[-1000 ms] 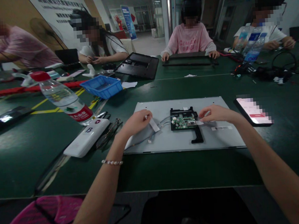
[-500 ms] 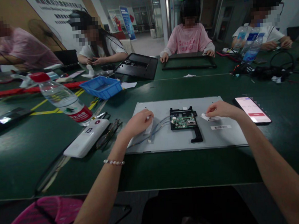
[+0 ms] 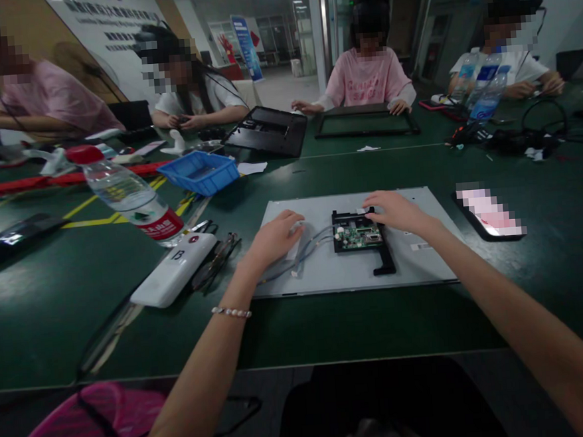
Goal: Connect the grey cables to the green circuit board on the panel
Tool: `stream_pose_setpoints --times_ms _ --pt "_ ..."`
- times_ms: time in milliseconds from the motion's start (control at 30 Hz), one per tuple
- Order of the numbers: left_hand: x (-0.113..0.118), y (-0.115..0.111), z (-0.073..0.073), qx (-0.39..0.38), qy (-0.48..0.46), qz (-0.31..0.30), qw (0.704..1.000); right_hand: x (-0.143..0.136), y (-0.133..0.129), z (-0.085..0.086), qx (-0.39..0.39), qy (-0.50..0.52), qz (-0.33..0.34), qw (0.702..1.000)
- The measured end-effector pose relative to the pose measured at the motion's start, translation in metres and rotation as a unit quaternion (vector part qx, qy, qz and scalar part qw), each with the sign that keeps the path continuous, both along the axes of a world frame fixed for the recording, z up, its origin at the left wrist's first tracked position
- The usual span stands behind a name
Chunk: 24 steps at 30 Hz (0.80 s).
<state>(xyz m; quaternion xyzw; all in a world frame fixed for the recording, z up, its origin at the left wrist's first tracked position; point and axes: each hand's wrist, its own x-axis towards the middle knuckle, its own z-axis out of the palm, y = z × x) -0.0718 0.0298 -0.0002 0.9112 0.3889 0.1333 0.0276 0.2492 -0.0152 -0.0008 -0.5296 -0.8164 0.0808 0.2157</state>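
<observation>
A flat grey panel [image 3: 320, 280] lies on the green table before me. On it sits a black bracket [image 3: 385, 262] carrying a green circuit board [image 3: 360, 237], with grey-blue cables [image 3: 306, 251] running off to the left. My left hand [image 3: 277, 236] rests over the panel's left part, fingers apart, beside the cables and a pale strip. My right hand [image 3: 395, 211] reaches over the bracket's upper right corner, its fingertips at the bracket's top edge and its fingers apart. A white label [image 3: 420, 246] on the panel is partly covered by my right forearm.
Left of the panel are glasses [image 3: 215, 264], a white power bank [image 3: 172, 270], a bottle with a red cap [image 3: 130, 196] and a blue basket [image 3: 201, 175]. A phone [image 3: 491, 211] lies to the right. Several people sit across the table.
My right hand has moved left from the panel's right part to the bracket, and its fingers have spread. My left hand's fingers have opened slightly. A person opposite has moved one hand outward.
</observation>
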Motion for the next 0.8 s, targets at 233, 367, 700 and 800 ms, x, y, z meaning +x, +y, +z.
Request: stream_pose_setpoints --times_ms 233,367,700,800 --pt "-0.001 0.000 -0.002 0.004 0.020 0.002 1.000 -0.008 0.012 -0.003 -0.016 -0.034 -0.057 0.998" --pt "-0.001 0.000 -0.002 0.005 0.024 -0.001 1.000 0.005 0.005 -0.001 0.043 -0.033 -0.112 0.992" --pt "0.001 0.000 -0.003 0.009 0.032 0.007 0.999 0.043 -0.007 -0.031 0.015 -0.001 -0.138 0.990" --pt "0.002 -0.002 -0.002 0.020 0.026 0.021 0.999 0.046 -0.006 -0.036 0.039 0.031 -0.150 0.987"
